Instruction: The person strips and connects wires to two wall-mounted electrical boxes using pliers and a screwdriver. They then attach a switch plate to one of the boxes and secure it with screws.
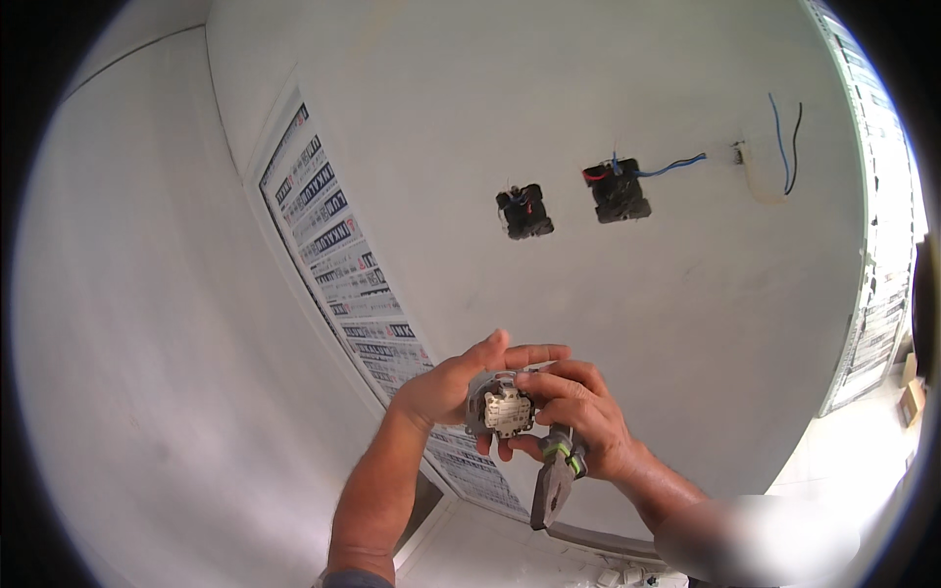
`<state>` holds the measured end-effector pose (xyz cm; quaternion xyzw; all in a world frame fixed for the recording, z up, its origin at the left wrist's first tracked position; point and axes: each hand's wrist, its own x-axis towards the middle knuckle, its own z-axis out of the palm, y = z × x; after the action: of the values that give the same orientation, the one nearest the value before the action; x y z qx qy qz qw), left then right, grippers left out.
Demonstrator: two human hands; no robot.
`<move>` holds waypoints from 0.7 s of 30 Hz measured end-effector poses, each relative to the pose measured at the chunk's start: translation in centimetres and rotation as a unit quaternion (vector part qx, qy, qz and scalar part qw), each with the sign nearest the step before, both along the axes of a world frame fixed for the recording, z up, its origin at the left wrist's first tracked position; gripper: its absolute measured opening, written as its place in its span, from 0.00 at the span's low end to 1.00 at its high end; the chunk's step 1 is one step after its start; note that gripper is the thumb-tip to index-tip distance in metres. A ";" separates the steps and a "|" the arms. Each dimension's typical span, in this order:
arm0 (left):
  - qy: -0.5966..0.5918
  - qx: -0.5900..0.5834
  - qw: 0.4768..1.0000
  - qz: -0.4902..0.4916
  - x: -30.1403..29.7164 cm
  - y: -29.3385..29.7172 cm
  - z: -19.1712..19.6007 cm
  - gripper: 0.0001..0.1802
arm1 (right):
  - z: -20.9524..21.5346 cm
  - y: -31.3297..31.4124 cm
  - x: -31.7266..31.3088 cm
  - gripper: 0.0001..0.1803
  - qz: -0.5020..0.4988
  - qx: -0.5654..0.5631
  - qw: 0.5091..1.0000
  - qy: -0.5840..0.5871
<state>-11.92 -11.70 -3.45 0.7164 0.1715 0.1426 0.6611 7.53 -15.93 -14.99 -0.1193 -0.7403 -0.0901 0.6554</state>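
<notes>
A switch or socket insert [508, 410] with a beige back and a metal mounting frame is between my hands, its back toward me. My left hand [446, 390] supports it from the left, thumb raised and fingers behind it. From the right, the fingertips of my right hand [593, 416] touch its edge. That same hand also keeps a pair of pliers [555, 480] with green-and-grey handles in its palm, jaws pointing down. The handle ends are hidden by the hand.
Two black wall boxes [530, 214] [619, 194] with wires are set in the pale wall [686, 323]. Blue and black wires [787, 147] stick out of the wall farther right. A frame covered in printed protective film [343, 235] runs down the left. Small white parts [632, 576] lie below.
</notes>
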 end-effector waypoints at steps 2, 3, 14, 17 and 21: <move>-0.009 -0.001 1.000 -0.027 0.4 0.1 -0.1 0.60 | 0.2 -0.4 0.6 0.28 -0.012 0.009 1.000 0.012; -0.019 0.002 0.999 -0.042 0.7 0.2 -0.2 0.63 | 0.4 -0.8 0.7 0.28 -0.017 0.010 1.000 0.020; -0.119 0.249 0.959 0.067 4.4 -0.5 -3.7 0.64 | -0.8 0.6 2.8 0.26 0.175 -0.084 0.946 0.258; -0.120 0.256 0.951 0.128 5.6 -0.6 -4.6 0.52 | -0.2 0.6 2.9 0.24 0.299 -0.146 0.885 0.327; -0.201 0.261 0.929 0.168 6.6 -0.9 -4.4 0.46 | 0.5 0.8 2.6 0.23 0.366 -0.220 0.830 0.359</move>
<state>-5.34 -12.60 -7.86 0.7806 0.1102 0.4322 0.4378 10.14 -15.17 -14.46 -0.0044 -0.4424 0.3706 0.8166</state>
